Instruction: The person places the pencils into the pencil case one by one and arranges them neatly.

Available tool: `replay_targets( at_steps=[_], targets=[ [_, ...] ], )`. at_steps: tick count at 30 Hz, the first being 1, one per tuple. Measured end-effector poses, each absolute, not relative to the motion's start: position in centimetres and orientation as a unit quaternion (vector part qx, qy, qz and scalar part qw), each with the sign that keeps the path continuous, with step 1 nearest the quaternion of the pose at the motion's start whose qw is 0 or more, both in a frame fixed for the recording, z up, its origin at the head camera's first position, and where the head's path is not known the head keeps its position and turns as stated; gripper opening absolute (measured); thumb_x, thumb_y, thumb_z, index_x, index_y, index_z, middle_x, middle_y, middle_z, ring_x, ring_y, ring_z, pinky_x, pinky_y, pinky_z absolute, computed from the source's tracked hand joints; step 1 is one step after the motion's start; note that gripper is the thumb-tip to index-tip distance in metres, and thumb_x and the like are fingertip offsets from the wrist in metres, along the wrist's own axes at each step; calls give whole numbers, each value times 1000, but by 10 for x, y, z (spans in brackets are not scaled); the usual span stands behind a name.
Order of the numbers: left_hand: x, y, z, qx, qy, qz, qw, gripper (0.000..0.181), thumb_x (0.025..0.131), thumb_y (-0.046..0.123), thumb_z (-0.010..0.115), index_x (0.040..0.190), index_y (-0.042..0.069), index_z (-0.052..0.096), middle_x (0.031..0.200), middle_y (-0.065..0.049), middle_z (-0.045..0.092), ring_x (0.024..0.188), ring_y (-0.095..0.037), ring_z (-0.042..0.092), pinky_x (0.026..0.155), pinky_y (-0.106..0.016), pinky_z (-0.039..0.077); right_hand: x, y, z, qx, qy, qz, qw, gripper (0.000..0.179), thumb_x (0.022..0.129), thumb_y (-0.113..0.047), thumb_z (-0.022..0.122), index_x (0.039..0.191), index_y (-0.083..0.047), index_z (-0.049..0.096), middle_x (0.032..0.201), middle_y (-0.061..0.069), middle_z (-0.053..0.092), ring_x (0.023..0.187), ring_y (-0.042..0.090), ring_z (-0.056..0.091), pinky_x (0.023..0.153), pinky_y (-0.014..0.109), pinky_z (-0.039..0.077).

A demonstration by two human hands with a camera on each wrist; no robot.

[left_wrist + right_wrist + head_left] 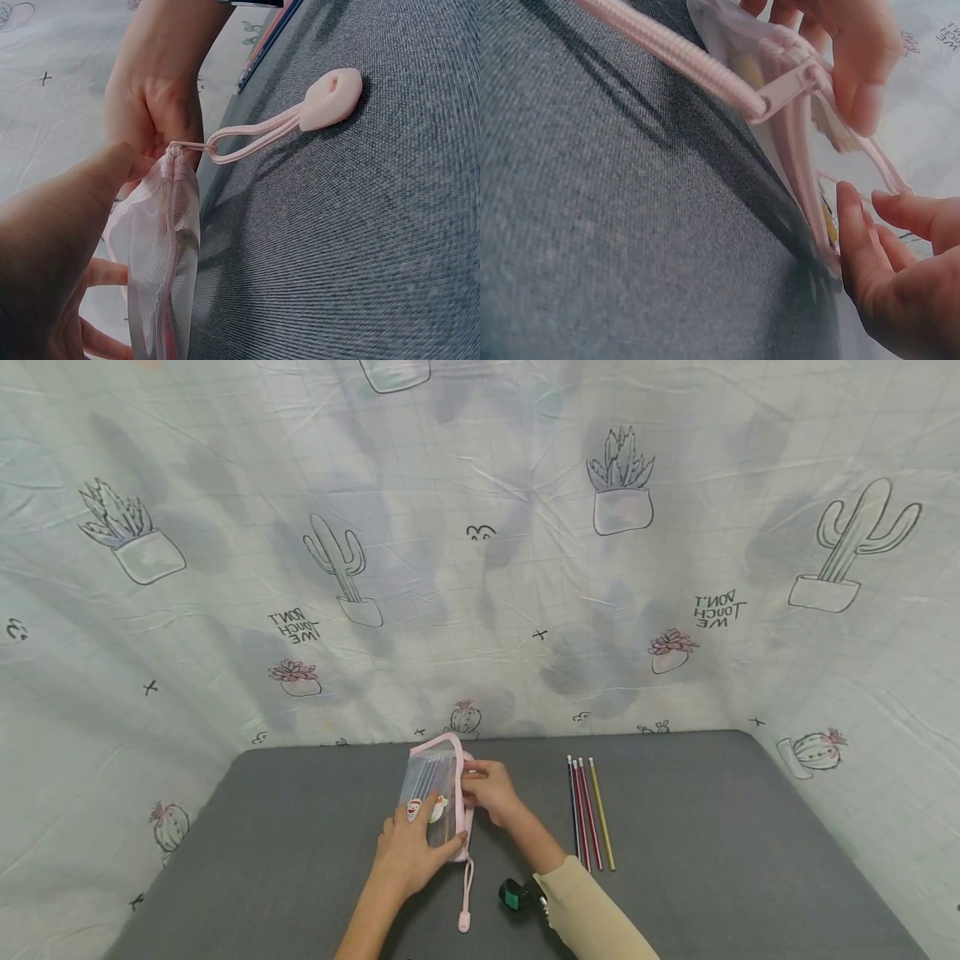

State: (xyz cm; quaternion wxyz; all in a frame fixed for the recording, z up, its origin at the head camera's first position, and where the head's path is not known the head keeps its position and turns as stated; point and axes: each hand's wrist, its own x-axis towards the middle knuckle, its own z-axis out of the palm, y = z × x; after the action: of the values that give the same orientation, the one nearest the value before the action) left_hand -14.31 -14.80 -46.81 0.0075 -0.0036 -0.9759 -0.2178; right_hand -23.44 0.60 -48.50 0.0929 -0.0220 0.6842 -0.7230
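Note:
A see-through zip pencil case (pixel 454 827) with pink trim and cartoon stickers stands tilted on the dark grey table, its mesh side and zip showing in the left wrist view. My left hand (pixel 408 852) holds it from the left, fingers spread over the stickered face and thumb at the near zip end. At its right side, my right hand (pixel 491 789) grips the pink-edged opening between thumb and fingers, as the right wrist view shows. The zip appears parted there, with something yellow inside. A pink cord pull (pixel 330 99) hangs from the zip slider onto the table.
Several pencils, including a yellow pencil (pixel 602 814) and a red pencil (pixel 590 814), lie side by side right of my right forearm. A small black and green object (pixel 513 895) sits beside the sleeve. Patterned cloth (pixel 480 577) rises behind the table (pixel 300 843).

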Motion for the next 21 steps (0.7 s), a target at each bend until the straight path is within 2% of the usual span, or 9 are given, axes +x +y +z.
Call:
replay_targets(
  at_steps=[6,12,21],
  targets=[
    [-143,-149,-469,-2,-976,-218,6,85,90,62,72,155,13,51,135,-36,52,117,-54,55,94,-69,47,-230,14,-483,-29,681,-725,97,39,94,7,65,131,17,61,105,24,75,74,13,69,69,31,62],
    [-143,-148,-470,-5,-976,-217,13,84,89,62,73,154,13,52,133,-36,53,115,-54,56,93,-69,47,-229,26,-484,-35,653,-748,114,36,97,9,64,132,19,60,108,28,74,78,15,72,75,35,64],
    [-143,-147,-471,-7,-976,-217,23,85,88,62,73,154,13,52,132,-37,53,117,-56,56,94,-70,47,-221,46,-485,-46,673,-733,88,35,97,12,62,131,20,59,109,32,72,79,14,73,74,34,64]
  ],
)
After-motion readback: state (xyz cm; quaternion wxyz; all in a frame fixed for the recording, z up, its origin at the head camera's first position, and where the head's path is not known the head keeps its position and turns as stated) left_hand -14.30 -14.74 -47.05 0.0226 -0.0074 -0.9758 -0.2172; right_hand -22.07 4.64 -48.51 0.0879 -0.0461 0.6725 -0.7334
